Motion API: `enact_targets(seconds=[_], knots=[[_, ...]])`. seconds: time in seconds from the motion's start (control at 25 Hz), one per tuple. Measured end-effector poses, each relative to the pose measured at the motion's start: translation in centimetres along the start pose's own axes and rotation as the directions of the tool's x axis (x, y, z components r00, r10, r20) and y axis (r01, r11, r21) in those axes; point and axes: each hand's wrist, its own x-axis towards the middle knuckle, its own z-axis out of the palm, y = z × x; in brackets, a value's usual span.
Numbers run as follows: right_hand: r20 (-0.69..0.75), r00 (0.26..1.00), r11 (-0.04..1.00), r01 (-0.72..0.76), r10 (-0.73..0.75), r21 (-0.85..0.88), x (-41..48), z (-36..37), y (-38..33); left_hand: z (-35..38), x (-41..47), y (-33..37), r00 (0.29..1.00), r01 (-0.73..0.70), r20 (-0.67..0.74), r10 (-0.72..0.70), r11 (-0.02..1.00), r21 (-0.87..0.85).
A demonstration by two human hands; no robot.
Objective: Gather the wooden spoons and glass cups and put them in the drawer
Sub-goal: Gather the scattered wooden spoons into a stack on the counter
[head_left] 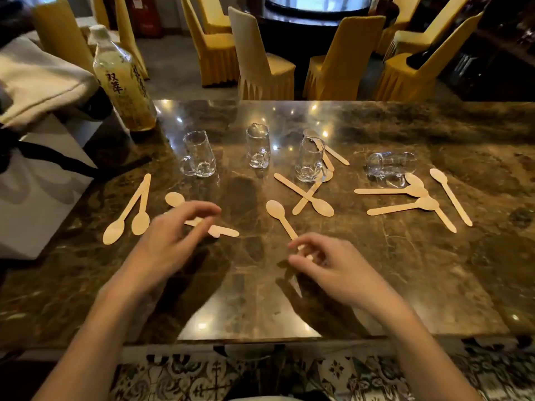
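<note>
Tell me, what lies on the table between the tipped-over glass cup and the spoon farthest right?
In the head view, nothing: only bare marble separates the tipped-over glass cup from the farthest-right spoon.

Yellow-covered chairs [262,65] stand beyond a glossy brown marble table [405,270], above patterned floor tiles [347,374].

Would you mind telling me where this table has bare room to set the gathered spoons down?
The marble table is bare along its near edge, between the hands and right of the right hand, below the right spoon cluster. The far strip behind the glass cups is also free. The middle band is crowded with spoons and cups.
</note>
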Motion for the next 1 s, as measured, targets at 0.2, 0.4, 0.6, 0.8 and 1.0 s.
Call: enact_targets(seconds=[0.2,0.4,0.6,0.8,1.0], knots=[[-0.319,0.946,0.959,-0.143,0.060,-0.243,3.5,1.7,0.8,0.1,4.3,-4.9,0.997,0.050,0.033,-0.067,0.921,0.386],[-0.393,0.915,0.928,-0.224,0.096,-0.296,3.6,2.5,1.8,-1.2,5.6,-7.5,0.989,0.053,0.102,-0.104,0.909,0.413],[-0.399,0.907,0.904,-0.279,0.138,-0.323,3.9,2.4,1.3,-2.8,6.4,-8.9,0.952,0.050,0.256,-0.168,0.910,0.413],[-0.350,0.922,0.839,-0.319,0.166,-0.440,5.0,2.7,0.9,-3.5,6.6,-8.3,0.954,0.028,0.258,-0.150,0.905,0.424],[-0.360,0.921,0.911,-0.271,0.151,-0.312,4.9,2.9,1.2,-3.6,6.3,-6.4,0.994,-0.052,0.106,0.000,0.868,0.494]])
